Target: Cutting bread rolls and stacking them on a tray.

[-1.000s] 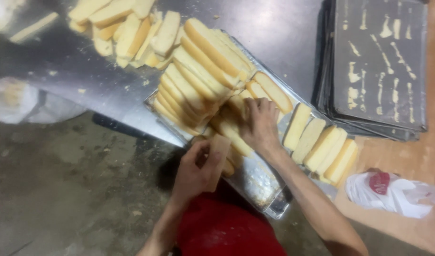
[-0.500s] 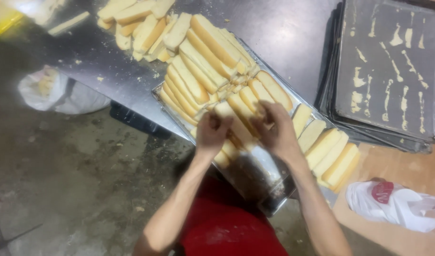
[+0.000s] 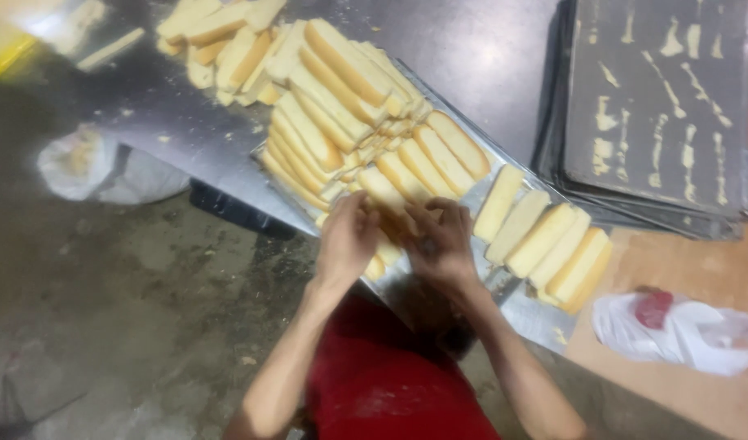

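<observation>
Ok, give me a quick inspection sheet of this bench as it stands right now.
Surface: dark metal table, crumbs scattered on it.
Job's things: long bread loaves piled on a shiny tray; five loaves lie apart at the tray's right end.
Clutter: stack of dark baking trays on the right; loose bread pieces at the far end; white plastic bag on the wooden surface.
Grippers: left hand and right hand close together on loaves at the tray's near edge; grip unclear.
Cables: nothing seen.
Surroundings: stained concrete floor, white bag lying on it.
</observation>
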